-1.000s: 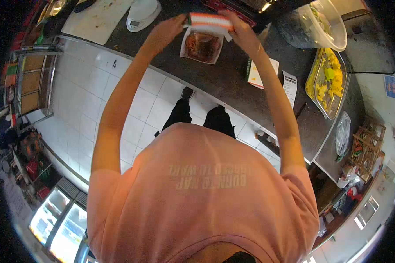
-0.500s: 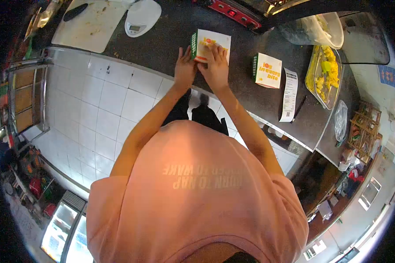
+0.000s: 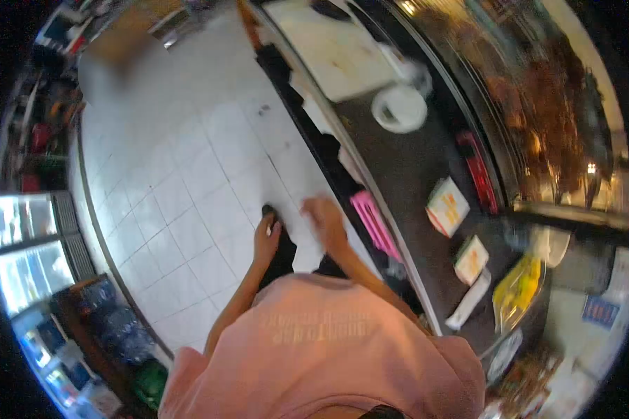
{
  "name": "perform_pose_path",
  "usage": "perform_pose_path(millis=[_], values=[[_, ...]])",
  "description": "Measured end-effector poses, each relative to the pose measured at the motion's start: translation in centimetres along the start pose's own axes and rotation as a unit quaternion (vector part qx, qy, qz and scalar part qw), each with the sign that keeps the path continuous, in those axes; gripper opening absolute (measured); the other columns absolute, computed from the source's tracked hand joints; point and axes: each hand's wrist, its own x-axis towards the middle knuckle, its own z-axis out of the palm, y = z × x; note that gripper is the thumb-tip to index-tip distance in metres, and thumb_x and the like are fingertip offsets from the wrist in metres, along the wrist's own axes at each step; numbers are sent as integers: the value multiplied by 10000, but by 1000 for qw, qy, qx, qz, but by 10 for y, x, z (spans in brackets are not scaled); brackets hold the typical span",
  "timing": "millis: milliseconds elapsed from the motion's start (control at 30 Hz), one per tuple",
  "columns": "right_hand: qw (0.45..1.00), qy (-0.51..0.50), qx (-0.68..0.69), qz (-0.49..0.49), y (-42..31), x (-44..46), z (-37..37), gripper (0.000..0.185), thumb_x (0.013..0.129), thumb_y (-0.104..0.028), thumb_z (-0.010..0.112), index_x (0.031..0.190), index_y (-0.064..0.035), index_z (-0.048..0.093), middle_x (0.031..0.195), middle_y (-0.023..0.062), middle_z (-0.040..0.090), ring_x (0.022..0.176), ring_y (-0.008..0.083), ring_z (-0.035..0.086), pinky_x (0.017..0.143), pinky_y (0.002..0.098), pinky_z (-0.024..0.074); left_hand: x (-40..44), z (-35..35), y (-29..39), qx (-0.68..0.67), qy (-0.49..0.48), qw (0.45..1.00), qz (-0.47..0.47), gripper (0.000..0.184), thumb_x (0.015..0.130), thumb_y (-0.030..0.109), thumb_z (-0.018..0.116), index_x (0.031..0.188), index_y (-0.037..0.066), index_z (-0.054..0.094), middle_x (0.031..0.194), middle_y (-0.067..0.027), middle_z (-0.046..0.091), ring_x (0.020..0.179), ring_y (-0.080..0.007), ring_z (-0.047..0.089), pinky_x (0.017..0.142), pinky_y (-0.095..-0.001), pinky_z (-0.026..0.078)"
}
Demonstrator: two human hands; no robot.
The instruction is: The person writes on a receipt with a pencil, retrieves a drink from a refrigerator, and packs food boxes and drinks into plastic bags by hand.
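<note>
Fingers curl loosely on the left hand and half-bend on the right hand (blur hides whether either holds anything), both apart above a white-tiled floor, beside a long dark countertop bearing two white, orange-printed cardboard boxes.

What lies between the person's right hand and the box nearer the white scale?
In the head view, from right hand to box: a strip of floor, a pink object, the counter's edge, then bare dark countertop.
</note>
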Motion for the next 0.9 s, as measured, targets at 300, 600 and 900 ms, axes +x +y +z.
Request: perform_pose_path(millis=[300,600,900], values=[[797,-579,-121,122,178,11,319,378,835,-273,469,1150,-65,447,960,156,572,850,278,556,749,371,434,-58,-247,-190,-201,307,918,-150,249,807,171,543,1026,55,550,820,-125,620,746,-185,594,665,-280,460],[794,-490,-132,334,-24,248,567,265,791,-272,519,796,-9,546,711,152,586,616,269,591,524,372,462,-52,-543,-348,-163,567,734,-336,249,793,254,568,786,6,557,517,-85,562,437,-222,542,475,-327,416],[691,-427,-253,-525,-393,312,1223,152,696,-149,522,598,-50,580,600,92,587,562,231,570,522,376,459,-138,-583,-541,-388,720,334,-468,184,786,135,573,857,-25,516,514,-105,550,401,-183,552,381,-287,442]])
